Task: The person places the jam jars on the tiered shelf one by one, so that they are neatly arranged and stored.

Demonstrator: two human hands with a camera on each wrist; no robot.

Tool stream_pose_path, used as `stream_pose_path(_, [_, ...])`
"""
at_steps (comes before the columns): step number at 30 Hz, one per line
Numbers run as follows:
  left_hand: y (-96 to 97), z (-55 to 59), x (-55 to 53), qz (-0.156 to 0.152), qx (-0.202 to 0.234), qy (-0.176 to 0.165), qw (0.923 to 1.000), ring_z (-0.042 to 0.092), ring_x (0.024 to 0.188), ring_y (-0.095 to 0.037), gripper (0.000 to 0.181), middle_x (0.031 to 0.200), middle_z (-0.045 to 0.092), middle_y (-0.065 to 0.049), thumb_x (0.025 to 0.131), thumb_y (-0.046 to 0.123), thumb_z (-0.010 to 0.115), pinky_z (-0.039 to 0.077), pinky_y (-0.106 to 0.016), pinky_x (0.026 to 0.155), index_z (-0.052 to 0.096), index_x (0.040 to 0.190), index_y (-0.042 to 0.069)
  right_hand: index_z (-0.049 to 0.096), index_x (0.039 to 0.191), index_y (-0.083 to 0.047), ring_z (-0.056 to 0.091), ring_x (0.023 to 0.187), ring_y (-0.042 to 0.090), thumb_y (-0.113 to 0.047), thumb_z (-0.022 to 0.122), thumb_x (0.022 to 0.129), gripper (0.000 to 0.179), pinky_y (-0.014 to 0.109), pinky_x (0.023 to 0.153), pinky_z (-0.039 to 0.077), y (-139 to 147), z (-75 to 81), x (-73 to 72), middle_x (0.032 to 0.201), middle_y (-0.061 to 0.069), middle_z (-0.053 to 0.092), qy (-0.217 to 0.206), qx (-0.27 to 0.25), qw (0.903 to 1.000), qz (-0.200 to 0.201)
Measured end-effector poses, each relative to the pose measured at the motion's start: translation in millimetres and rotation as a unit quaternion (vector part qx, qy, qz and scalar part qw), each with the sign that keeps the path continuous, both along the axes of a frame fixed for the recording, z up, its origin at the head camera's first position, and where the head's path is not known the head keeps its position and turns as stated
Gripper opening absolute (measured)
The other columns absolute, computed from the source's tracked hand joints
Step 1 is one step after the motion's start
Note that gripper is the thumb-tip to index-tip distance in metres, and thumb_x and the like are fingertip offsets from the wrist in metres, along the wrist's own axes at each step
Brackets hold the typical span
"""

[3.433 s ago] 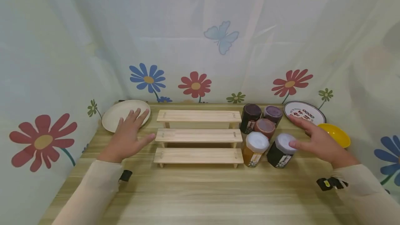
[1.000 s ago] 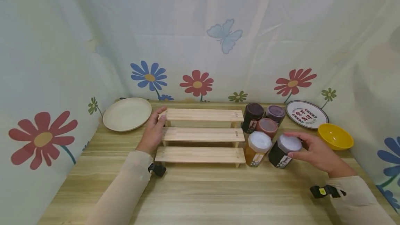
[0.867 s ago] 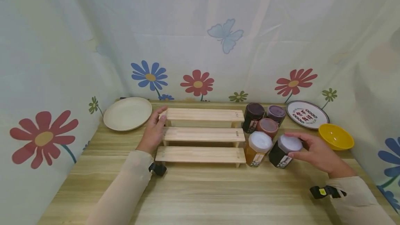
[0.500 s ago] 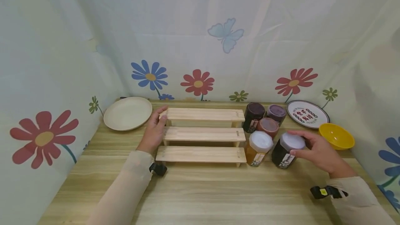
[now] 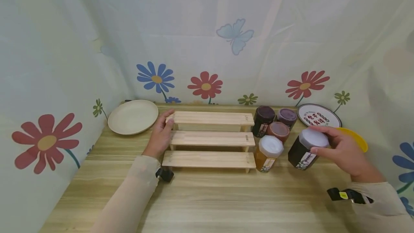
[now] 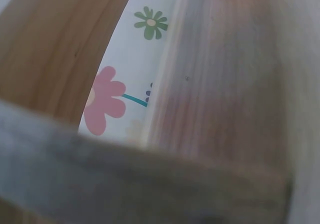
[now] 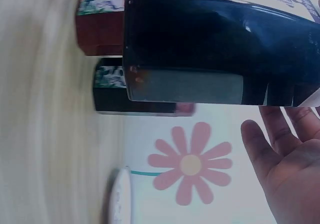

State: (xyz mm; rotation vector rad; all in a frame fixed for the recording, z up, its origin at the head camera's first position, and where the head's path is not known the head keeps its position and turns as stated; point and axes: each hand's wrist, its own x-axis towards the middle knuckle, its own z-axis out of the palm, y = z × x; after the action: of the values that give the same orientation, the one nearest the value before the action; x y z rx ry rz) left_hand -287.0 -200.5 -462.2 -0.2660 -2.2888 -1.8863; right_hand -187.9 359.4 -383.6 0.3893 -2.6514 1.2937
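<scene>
My right hand (image 5: 347, 154) grips a dark, faceted jar with a white lid (image 5: 299, 152) near its top, thumb in front and fingers behind. The jar tilts slightly and stands apart from the others. In the right wrist view its dark side (image 7: 200, 39) fills the upper right, the hand (image 7: 295, 164) below it. My left hand (image 5: 157, 134) holds the left end of the top board of a three-step wooden rack (image 5: 208, 138), thumb at the board's front edge. Close up in the left wrist view are the rack's boards (image 6: 220, 84); the left hand's fingers are mostly hidden there.
Right of the rack stand an amber jar with a white lid (image 5: 269, 154), a reddish jar (image 5: 278, 132) and two dark purple jars (image 5: 263, 121). A cream plate (image 5: 132, 117) lies back left. A patterned plate (image 5: 318, 115) and yellow bowl (image 5: 357, 137) sit back right, the bowl partly behind my right hand.
My left hand has come from over the cream plate to the rack's end. My right hand has taken hold of the dark jar and drawn it rightward, away from the amber jar.
</scene>
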Motion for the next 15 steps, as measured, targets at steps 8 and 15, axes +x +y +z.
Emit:
stream_pose_path(8, [2.1, 3.5, 0.5, 0.0, 0.011, -0.011, 0.9999, 0.034, 0.149, -0.032, 0.047, 0.171, 0.028, -0.009, 0.116, 0.021, 0.039, 0.028, -0.055, 0.12, 0.038, 0.163, 0.012, 0.062, 0.145, -0.006, 0.062, 0.094, 0.002, 0.004, 0.081, 0.089, 0.06, 0.014, 0.076, 0.055, -3, 22.7, 4.5, 0.12, -0.017, 0.059, 0.038, -0.001, 0.9993, -0.003])
stream_pose_path(15, [5.7, 24.9, 16.3, -0.011, 0.019, -0.022, 0.9995, 0.034, 0.15, -0.033, 0.047, 0.172, 0.027, -0.013, 0.116, 0.017, 0.039, 0.028, -0.054, 0.121, 0.039, 0.162, 0.009, 0.059, 0.149, -0.008, 0.062, 0.096, 0.003, 0.005, 0.079, 0.09, 0.064, 0.013, 0.078, 0.054, -9, 40.7, 4.5, 0.126, -0.018, 0.058, 0.044, 0.001, 0.999, 0.008])
